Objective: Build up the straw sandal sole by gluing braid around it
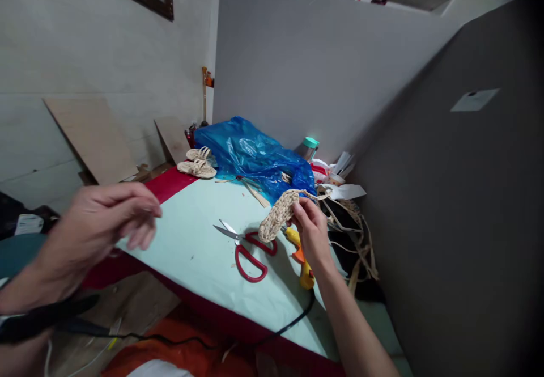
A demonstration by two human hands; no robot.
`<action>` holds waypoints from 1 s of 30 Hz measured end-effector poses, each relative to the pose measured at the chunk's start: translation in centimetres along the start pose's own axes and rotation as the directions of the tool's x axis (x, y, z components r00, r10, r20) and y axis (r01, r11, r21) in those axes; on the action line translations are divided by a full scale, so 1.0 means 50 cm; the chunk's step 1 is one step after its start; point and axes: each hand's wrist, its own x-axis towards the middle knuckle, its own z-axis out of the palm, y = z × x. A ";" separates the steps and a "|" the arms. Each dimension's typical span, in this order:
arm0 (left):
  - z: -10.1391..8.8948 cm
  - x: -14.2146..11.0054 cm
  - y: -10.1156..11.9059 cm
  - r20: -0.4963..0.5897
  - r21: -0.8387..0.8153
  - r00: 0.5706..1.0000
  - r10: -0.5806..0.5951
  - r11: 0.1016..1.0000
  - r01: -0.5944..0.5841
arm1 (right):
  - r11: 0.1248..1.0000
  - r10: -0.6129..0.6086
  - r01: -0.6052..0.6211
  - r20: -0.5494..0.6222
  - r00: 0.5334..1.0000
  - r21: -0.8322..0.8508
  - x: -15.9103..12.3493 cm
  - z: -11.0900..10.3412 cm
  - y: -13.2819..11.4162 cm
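Note:
My right hand [312, 229] pinches a small woven straw sole [278, 216] by its right edge, above the table. From the sole's far end a braided straw strand trails off to the right. At the left, my left hand [113, 215] is raised away from the sole, thumb and forefinger drawn together. It is slightly blurred, and whether anything is between those fingers cannot be made out. Below the sole lie red-handled scissors [251, 263] with blades parted. A yellow glue gun [306, 275] rests beside them, partly behind my right hand.
A blue plastic bag [250, 144] covers the table's back. Woven straw sandals [198, 167] sit left of it. Loose straw strands [363, 241] lie at the right, near a green-lidded bottle [309, 147]. A black cable [293, 323] crosses the front edge. Grey panels enclose the back and right.

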 end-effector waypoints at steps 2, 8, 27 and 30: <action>0.031 0.016 -0.013 0.096 0.104 0.995 0.033 0.994 -0.043 | 1.000 0.018 -0.018 0.021 1.000 0.009 -0.010 0.017 -0.016; 0.104 0.048 -0.034 0.297 0.242 0.954 0.027 0.965 -0.103 | 0.993 0.084 -0.089 0.063 0.994 0.076 -0.035 0.074 -0.056; 0.139 0.077 -0.100 0.370 0.164 0.904 -0.213 0.973 0.162 | 0.963 0.220 -0.240 0.157 0.963 0.123 -0.031 0.124 -0.087; 0.138 0.080 -0.100 0.343 0.147 0.906 -0.249 0.967 0.210 | 0.958 0.238 -0.261 0.176 0.955 0.119 -0.032 0.126 -0.081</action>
